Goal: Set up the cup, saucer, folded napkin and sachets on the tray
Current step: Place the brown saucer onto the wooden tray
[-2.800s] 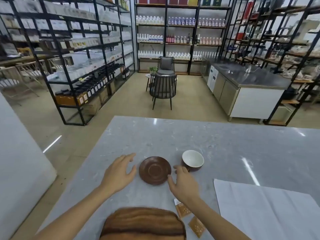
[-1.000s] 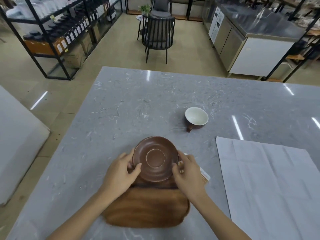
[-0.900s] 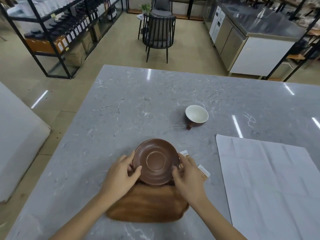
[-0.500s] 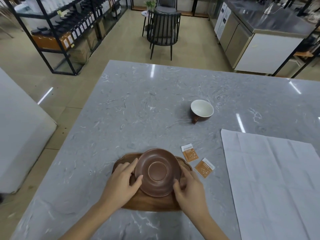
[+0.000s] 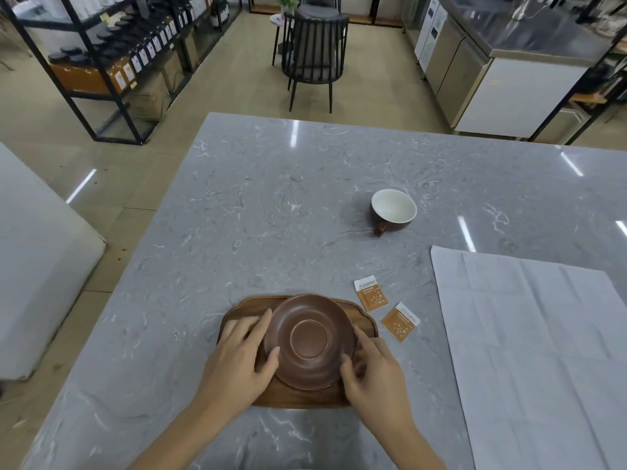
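2 hands, left (image 5: 237, 359) and right (image 5: 376, 378), grip the saucer (image 5: 309, 340) rim, setting it on the tray (image 5: 298, 398). Next I fetch the cup (image 5: 393, 209) from the table (image 5: 271, 205).

Brown saucer (image 5: 309, 340) on wooden tray (image 5: 298, 398), left hand (image 5: 237, 361) and right hand (image 5: 376, 374) gripping its rim, two sachets (image 5: 385, 308) just right, cup (image 5: 393, 209) farther back, unfolded napkin (image 5: 536, 351) far right, grey table (image 5: 271, 205).
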A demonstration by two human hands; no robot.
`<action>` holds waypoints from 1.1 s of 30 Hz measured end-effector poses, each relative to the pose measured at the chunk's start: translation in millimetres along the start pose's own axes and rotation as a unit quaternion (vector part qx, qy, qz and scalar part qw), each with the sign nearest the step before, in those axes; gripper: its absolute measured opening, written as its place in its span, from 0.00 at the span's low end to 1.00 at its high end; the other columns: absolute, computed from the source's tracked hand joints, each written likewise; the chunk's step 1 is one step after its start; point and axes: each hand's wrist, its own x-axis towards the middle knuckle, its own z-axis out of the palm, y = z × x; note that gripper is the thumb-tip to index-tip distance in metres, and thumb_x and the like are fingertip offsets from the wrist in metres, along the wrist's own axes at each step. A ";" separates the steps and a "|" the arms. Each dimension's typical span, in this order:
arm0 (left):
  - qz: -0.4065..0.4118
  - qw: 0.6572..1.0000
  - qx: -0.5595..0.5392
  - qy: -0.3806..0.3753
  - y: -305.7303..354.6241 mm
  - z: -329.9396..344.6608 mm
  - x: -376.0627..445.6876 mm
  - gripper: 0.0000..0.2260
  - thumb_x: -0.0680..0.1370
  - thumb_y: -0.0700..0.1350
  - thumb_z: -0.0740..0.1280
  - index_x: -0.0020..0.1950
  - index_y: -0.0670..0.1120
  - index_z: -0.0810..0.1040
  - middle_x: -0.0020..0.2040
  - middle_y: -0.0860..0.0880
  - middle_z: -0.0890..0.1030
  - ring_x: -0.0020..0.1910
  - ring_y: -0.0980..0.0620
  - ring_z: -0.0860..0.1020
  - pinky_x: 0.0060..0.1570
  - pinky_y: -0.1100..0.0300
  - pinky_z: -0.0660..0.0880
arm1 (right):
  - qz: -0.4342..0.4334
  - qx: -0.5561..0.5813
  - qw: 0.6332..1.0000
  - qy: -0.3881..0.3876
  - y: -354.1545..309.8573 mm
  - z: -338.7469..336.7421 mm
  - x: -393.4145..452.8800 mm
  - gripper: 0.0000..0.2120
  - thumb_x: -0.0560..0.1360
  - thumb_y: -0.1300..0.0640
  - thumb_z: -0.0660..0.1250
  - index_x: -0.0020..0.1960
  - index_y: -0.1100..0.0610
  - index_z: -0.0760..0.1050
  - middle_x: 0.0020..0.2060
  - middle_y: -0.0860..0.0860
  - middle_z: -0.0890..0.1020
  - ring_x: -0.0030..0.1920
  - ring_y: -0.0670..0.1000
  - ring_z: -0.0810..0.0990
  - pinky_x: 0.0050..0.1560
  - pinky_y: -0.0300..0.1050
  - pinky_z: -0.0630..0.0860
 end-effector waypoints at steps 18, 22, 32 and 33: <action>0.042 0.997 0.034 -0.053 2.2 16.3 -13.6 0.32 0.80 0.62 0.49 0.81 0.47 0.55 0.82 0.56 0.51 0.80 0.60 0.40 0.78 0.64 0.43 | -0.120 -0.055 0.990 0.040 19.8 10.7 -9.4 0.23 0.76 0.61 0.71 0.70 0.59 0.76 0.72 0.53 0.74 0.71 0.57 0.74 0.65 0.46 0.73; 0.049 0.997 0.029 -0.051 0.5 16.9 -13.9 0.33 0.80 0.62 0.50 0.81 0.47 0.54 0.82 0.56 0.51 0.80 0.61 0.41 0.77 0.65 0.43 | -0.120 -0.044 0.991 0.045 19.6 11.5 -10.8 0.23 0.76 0.61 0.71 0.71 0.59 0.75 0.73 0.53 0.74 0.71 0.56 0.74 0.66 0.46 0.74; 0.049 0.999 -0.012 -0.001 5.5 6.6 10.1 0.27 0.79 0.61 0.56 0.74 0.50 0.71 0.72 0.54 0.71 0.74 0.55 0.65 0.73 0.59 0.63 | -0.091 0.013 0.995 0.050 12.5 -6.0 2.1 0.15 0.78 0.55 0.68 0.64 0.51 0.79 0.65 0.44 0.77 0.67 0.44 0.75 0.64 0.42 0.75; 0.054 0.998 -0.016 0.002 7.2 4.4 18.0 0.25 0.79 0.61 0.57 0.73 0.51 0.71 0.70 0.55 0.71 0.72 0.56 0.66 0.71 0.59 0.65 | -0.094 0.019 0.994 0.058 10.9 -11.9 8.2 0.14 0.77 0.56 0.69 0.62 0.50 0.80 0.62 0.43 0.78 0.63 0.42 0.77 0.61 0.41 0.77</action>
